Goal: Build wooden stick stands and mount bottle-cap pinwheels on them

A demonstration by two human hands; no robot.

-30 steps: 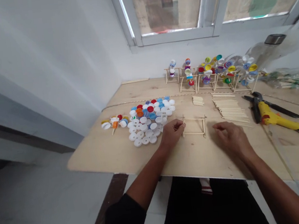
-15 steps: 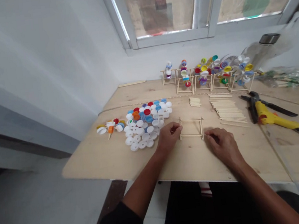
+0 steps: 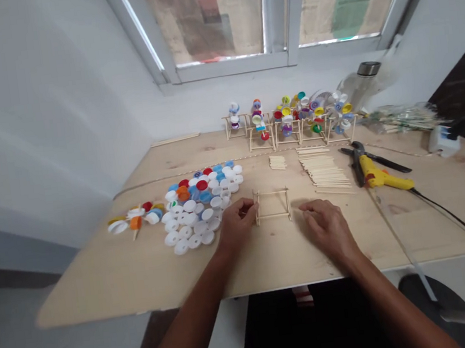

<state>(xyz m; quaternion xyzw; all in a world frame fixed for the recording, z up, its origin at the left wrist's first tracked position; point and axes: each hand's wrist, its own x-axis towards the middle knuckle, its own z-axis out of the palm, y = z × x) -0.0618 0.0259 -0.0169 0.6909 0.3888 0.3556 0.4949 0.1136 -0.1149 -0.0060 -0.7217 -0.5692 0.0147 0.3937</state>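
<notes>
A small open frame of thin wooden sticks (image 3: 274, 215) stands on the wooden table (image 3: 268, 260) in front of me. My left hand (image 3: 240, 218) pinches its left side between thumb and fingers. Just right of the frame, apart from it, my right hand (image 3: 323, 219) rests loosely curled; I see nothing in its fingers. Bottle caps (image 3: 191, 218), mostly white with some blue, red and orange, lie spread left of my left hand. Farther left lies a wheel of caps on sticks (image 3: 135, 222). A pile of loose sticks (image 3: 323, 168) lies beyond my right hand.
Several finished stick frames with cap wheels (image 3: 288, 125) line the wall. At right lie a yellow glue gun (image 3: 385, 178) with a black cord and dark-handled cutters (image 3: 358, 164). Short sticks (image 3: 277, 162), a bottle (image 3: 367, 81), bagged sticks (image 3: 404, 119) and a white plug block (image 3: 443, 141) are farther back.
The view has turned to the right, so everything sits farther left. My right hand has drawn slightly away from the frame's right side; my left hand stays on its left side.
</notes>
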